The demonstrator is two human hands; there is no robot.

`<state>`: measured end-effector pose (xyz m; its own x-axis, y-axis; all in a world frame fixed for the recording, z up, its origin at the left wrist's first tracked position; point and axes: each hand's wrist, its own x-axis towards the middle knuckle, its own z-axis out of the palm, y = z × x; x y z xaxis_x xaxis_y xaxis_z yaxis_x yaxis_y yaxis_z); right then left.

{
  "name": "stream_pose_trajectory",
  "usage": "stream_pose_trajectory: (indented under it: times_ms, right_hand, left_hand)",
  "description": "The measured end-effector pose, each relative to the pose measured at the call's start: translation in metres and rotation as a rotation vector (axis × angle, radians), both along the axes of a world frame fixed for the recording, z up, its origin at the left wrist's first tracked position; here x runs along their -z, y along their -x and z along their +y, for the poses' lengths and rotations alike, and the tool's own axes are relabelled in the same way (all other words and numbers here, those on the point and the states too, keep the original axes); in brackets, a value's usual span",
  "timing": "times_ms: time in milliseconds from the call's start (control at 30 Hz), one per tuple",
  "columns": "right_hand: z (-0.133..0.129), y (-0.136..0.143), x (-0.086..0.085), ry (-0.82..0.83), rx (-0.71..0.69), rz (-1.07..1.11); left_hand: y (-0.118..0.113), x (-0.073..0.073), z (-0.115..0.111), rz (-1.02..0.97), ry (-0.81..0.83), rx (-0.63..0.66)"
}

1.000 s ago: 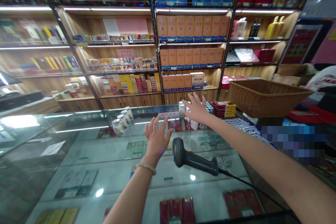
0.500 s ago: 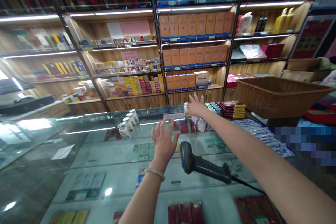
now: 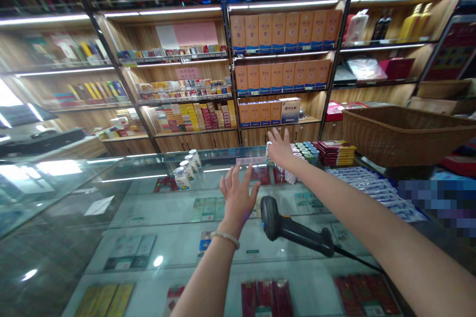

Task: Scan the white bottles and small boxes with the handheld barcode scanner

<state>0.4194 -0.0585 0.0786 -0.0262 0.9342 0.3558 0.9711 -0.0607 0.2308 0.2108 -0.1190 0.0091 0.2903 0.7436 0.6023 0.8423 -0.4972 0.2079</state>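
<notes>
Left fingers [image 3: 247, 177] spread wide; right fingers [image 3: 277, 136] splayed beside a can [image 3: 269, 158].

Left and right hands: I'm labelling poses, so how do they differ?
The left hand wears a pale bracelet at its wrist; the right hand has a bare wrist. The left hand is nearer the scanner; the right hand reaches farther, at a white can, its grip unclear. Both show their backs.

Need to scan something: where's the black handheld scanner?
In the head view, the black gun-shaped scanner lies on the glass counter, lower right of centre, beside the left hand.
</notes>
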Motion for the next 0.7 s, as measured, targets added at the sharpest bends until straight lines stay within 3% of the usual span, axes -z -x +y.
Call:
stream_pose_trajectory:
  times_ms: [233,400,700]
  right_hand:
    - [-0.003,0.003,-0.009,0.029,0.029,0.053]
    - [-0.013,0.003,-0.025,0.098,0.057,0.159]
    - [-0.038,0.006,-0.05,0.167,-0.009,0.204]
  left_hand:
    - [0.0,-0.004,-0.002,-0.012,0.019,0.005]
    - [-0.001,-0.004,-0.001,-0.026,0.019,0.014]
    - [0.0,-0.008,-0.005,-0.035,0.005,0.027]
